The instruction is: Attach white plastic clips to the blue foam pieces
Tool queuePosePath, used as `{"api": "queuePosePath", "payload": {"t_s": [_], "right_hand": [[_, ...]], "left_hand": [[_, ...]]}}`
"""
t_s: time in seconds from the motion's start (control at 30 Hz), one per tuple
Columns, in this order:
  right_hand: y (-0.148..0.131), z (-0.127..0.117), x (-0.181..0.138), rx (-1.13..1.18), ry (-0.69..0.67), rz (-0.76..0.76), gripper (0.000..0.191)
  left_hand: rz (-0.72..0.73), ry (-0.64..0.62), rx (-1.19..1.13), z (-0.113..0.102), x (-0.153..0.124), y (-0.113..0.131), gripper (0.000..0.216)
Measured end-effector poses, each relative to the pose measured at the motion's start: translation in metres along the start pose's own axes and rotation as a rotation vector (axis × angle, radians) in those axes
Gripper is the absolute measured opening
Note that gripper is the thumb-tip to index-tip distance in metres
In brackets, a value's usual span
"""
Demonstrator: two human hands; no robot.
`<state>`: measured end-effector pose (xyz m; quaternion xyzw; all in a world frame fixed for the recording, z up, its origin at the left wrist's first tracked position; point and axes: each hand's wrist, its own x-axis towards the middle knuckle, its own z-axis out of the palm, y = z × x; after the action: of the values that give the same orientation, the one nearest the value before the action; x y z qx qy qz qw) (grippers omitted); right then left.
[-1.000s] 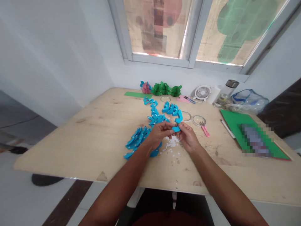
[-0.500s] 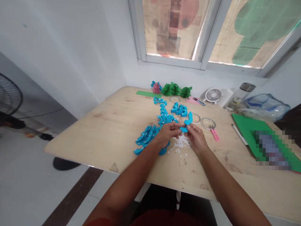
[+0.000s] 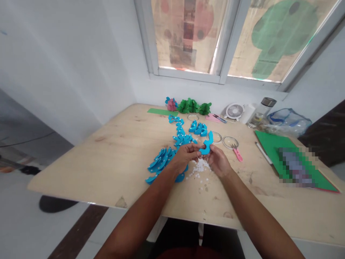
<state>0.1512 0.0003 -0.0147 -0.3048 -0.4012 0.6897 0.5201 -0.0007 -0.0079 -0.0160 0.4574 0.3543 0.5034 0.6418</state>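
Between both hands is a curved blue cut-out paper piece (image 3: 207, 146), held above the table. My left hand (image 3: 186, 155) pinches its left end between thumb and fingers. My right hand (image 3: 219, 160) is closed on its right side. Under the hands lies a scatter of small white bits (image 3: 199, 166). Beside and partly behind my left forearm is a pile of blue white-dotted pieces (image 3: 161, 160). More dotted blue pieces (image 3: 182, 138) stretch away beyond my left hand, and a small blue group (image 3: 198, 128) sits farther back.
Right of the hands lie pink-handled snips (image 3: 237, 153), touching a metal ring (image 3: 230, 142). A green folder (image 3: 266, 144) and a pen (image 3: 263, 153) are farther right. Green paper shapes (image 3: 192, 106), a small white fan (image 3: 235, 112) and a bottle (image 3: 262, 111) stand along the wall.
The view has shifted, so the table appears farther left and slightly lower. The blue paper piece is turned to show more of its curved outline; both hands keep hold of it.
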Motion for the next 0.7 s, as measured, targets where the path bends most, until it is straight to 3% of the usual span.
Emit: {"api": "queuePosePath", "payload": {"t_s": [0.37, 0.57, 0.7], "right_hand": [[0.008, -0.007, 0.005, -0.240, 0.107, -0.103, 0.014], [0.011, -0.011, 0.005, -0.280, 0.084, -0.149, 0.015], [0.011, -0.011, 0.005, -0.275, 0.090, -0.160, 0.014]], "left_hand": [[0.012, 0.074, 0.040, -0.001, 0.002, -0.003, 0.032], [-0.015, 0.060, -0.014, 0.001, 0.001, -0.002, 0.039], [-0.001, 0.093, 0.096, 0.004, -0.001, 0.004, 0.043]]}}
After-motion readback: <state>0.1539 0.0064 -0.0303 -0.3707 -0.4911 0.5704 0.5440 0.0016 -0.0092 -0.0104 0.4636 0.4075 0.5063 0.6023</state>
